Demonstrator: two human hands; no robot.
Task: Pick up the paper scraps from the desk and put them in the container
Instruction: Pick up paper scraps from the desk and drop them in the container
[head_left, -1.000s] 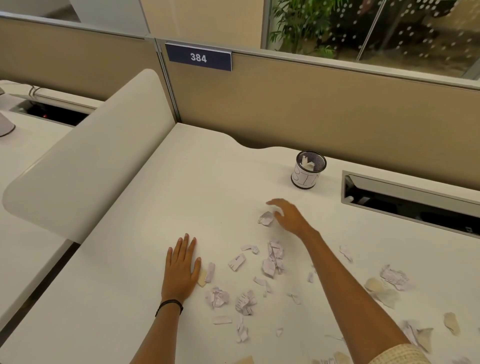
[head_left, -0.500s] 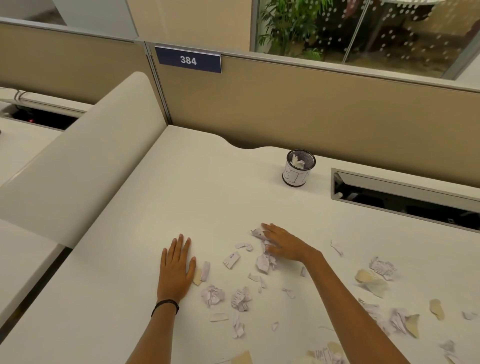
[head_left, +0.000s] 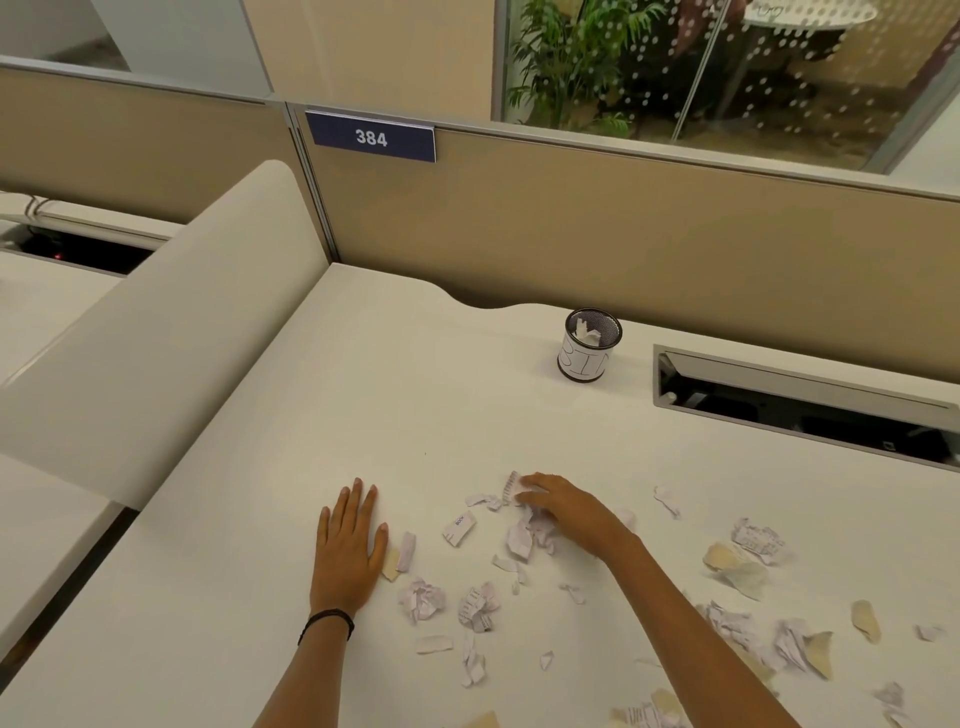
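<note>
Scraps (head_left: 524, 540) under right hand (head_left: 563, 512), fingers curled onto them. Left hand (head_left: 348, 551) flat on desk (head_left: 395, 405), fingers spread. Container (head_left: 589, 345) far right w/ paper inside.

The right hand (head_left: 563, 512) covers some scraps (head_left: 524, 538), so its grip cannot be told. More scraps run off the bottom edge. The cup (head_left: 588, 349) lettering is unreadable.

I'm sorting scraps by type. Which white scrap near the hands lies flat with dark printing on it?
The small flat white rectangular scrap between the left hand and right hand; neighbouring scraps are crumpled or blank.
</note>
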